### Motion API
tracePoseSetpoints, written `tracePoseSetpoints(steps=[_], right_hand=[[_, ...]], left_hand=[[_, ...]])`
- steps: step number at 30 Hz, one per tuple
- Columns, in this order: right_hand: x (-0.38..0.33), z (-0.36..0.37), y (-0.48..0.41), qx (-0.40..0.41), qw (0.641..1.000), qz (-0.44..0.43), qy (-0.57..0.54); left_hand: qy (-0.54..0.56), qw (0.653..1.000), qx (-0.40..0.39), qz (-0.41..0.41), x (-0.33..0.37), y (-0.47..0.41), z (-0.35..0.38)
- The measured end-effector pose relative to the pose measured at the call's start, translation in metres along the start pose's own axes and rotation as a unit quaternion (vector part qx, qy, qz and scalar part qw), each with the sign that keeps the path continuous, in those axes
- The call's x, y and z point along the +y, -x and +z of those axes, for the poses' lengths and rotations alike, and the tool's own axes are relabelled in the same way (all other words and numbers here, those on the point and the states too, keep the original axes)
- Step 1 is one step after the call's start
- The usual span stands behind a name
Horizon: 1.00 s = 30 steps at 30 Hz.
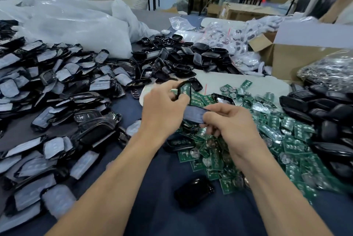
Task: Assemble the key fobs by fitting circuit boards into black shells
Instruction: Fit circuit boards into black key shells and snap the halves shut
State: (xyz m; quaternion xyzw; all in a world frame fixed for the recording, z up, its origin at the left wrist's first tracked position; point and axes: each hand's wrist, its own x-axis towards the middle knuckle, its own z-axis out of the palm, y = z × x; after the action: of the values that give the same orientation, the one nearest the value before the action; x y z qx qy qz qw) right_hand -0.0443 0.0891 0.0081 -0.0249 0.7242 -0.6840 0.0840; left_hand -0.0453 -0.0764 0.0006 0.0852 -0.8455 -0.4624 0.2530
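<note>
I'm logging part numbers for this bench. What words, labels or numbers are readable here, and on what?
Nothing here reads clearly.
Green circuit boards: white printing, too small to read.
Cardboard box in the background: dark side marking, blurred.
Film-covered shells: faint button symbols, blurred, no words.

Fingertips of right hand hidden under film-covered shell, shell pile cut by left edge

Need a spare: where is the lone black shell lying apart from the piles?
The lone black shell lies low centre in the head view, on the table, left of the green circuit boards.
</note>
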Motion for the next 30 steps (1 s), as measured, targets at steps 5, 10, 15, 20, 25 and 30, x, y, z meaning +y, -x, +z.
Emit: tracePoseSetpoints(steps=[5, 10, 15, 20, 25, 30], right_hand=[[-0.004, -0.009, 0.003, -0.031, 0.997, 0.014, -0.063], [-0.006, -0.014, 0.003, -0.092, 0.976, 0.066, -0.185], [-0.004, -0.011, 0.004, -0.142, 0.963, 0.010, -0.231], [0.004, 0.005, 0.004, -0.086, 0.979, -0.104, -0.156], [0.004, 0.007, 0.002, -0.062, 0.980, -0.121, -0.144], [0.001, -0.003, -0.002, -0.049, 0.967, 0.023, -0.250]], left_hand=[[0.037, 0.999, -0.002, -0.037, 0.005, 0.004, 0.005], [0.123, 0.987, 0.018, -0.103, 0.011, 0.007, 0.007], [0.160, 0.976, 0.021, -0.149, 0.012, 0.003, 0.009], [0.207, 0.963, 0.021, -0.174, 0.013, 0.004, 0.014], [0.220, 0.960, 0.026, -0.170, 0.016, 0.009, 0.018], [0.204, 0.961, 0.042, -0.182, 0.010, 0.002, 0.013]])
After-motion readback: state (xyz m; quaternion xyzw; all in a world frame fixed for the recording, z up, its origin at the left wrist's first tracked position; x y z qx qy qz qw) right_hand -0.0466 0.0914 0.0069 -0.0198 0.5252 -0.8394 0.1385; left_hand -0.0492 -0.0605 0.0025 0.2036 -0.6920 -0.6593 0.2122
